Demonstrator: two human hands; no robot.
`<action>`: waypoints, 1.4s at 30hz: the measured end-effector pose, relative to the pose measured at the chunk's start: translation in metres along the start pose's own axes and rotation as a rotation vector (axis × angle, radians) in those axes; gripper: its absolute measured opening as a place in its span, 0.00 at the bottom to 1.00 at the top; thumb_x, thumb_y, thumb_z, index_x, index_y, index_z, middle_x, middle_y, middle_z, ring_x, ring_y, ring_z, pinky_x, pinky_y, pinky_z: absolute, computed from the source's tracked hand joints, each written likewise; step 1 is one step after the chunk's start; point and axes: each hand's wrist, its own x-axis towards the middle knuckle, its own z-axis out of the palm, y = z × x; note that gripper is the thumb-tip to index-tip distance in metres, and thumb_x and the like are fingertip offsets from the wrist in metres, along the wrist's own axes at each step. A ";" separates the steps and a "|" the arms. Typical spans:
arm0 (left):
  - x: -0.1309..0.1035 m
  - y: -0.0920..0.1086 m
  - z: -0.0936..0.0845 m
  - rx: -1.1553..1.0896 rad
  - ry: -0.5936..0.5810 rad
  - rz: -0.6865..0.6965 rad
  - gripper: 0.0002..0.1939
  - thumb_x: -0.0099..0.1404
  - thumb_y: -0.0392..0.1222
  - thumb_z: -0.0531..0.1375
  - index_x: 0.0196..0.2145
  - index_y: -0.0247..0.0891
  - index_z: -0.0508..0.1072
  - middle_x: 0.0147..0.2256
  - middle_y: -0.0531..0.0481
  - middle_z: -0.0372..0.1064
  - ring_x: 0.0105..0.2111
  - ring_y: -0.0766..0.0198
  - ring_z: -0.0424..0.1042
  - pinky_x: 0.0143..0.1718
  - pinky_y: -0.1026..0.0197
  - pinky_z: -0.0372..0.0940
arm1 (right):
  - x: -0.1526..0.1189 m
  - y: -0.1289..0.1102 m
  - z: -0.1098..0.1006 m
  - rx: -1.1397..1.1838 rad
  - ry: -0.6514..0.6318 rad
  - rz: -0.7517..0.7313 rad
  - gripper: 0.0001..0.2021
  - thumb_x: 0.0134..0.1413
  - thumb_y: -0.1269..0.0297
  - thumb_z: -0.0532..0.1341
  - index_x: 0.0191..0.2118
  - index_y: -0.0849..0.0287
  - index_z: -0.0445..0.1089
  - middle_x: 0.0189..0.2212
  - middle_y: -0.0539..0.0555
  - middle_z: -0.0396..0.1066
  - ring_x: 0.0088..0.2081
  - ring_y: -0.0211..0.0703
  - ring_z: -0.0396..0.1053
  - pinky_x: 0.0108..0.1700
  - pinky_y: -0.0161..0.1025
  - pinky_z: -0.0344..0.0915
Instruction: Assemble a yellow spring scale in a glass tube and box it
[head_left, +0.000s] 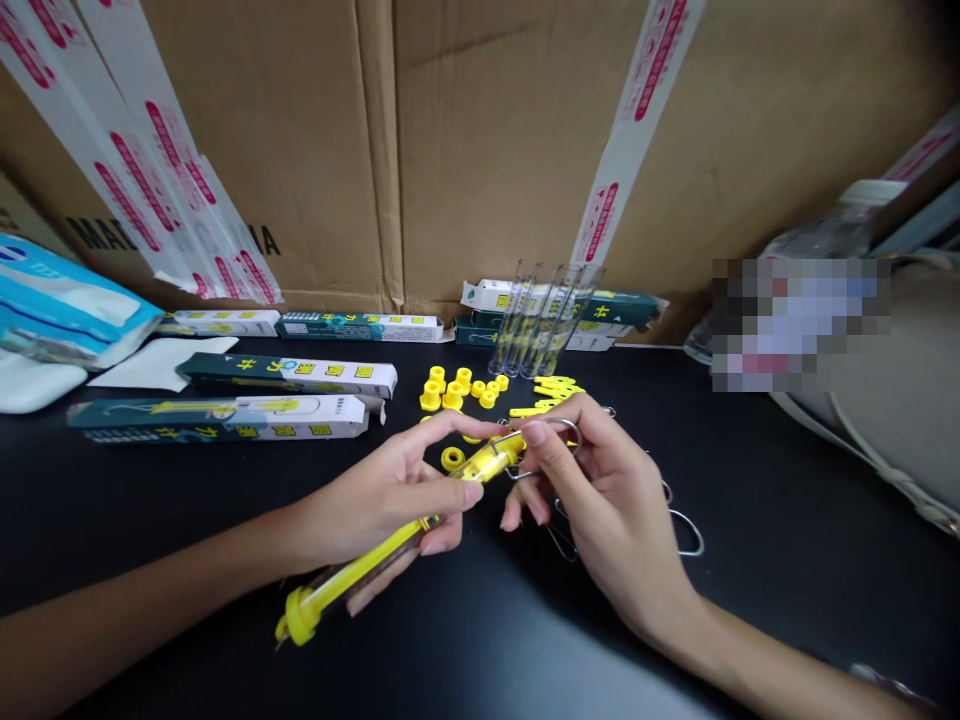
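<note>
A clear tube with a yellow inner part (367, 568) slants from lower left to upper right, with a yellow cap (301, 615) at its lower end. Around its upper half, my left hand (397, 490) is closed, thumb on top. My right hand (600, 500) pinches a bent metal wire hook (570, 428) at the tube's upper yellow end. Whether the hook is joined to that end cannot be made out. Just beyond the hands are yellow caps (452, 395) and yellow strips (551, 390). More wire hooks (690, 535) lie beside and partly beneath my right hand.
Clear tubes (536, 320) stand upright near a cardboard wall (480, 150). Narrow printed boxes (225, 418) lie at the left and back. A blue packet (67, 305) sits far left; a bottle (832, 230) and grey bag (877, 400) are at the right.
</note>
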 end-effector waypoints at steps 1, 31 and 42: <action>0.000 0.000 0.000 -0.001 -0.006 0.004 0.23 0.71 0.50 0.62 0.60 0.50 0.62 0.19 0.63 0.66 0.09 0.72 0.64 0.09 0.77 0.55 | 0.000 0.000 0.000 -0.001 0.001 0.004 0.10 0.66 0.59 0.63 0.34 0.55 0.67 0.22 0.42 0.63 0.16 0.31 0.67 0.20 0.31 0.71; 0.000 -0.002 0.013 0.092 0.044 0.084 0.15 0.77 0.58 0.47 0.43 0.43 0.57 0.23 0.60 0.63 0.16 0.74 0.56 0.16 0.73 0.52 | -0.003 0.000 0.003 0.003 -0.131 0.116 0.10 0.67 0.56 0.63 0.36 0.56 0.70 0.25 0.44 0.67 0.21 0.31 0.71 0.27 0.31 0.72; 0.001 -0.001 0.012 0.191 0.034 0.054 0.27 0.75 0.63 0.45 0.40 0.38 0.69 0.18 0.59 0.60 0.15 0.71 0.52 0.16 0.70 0.51 | -0.004 -0.002 0.004 0.011 -0.113 0.137 0.11 0.65 0.56 0.64 0.34 0.56 0.70 0.24 0.43 0.65 0.19 0.29 0.71 0.26 0.29 0.74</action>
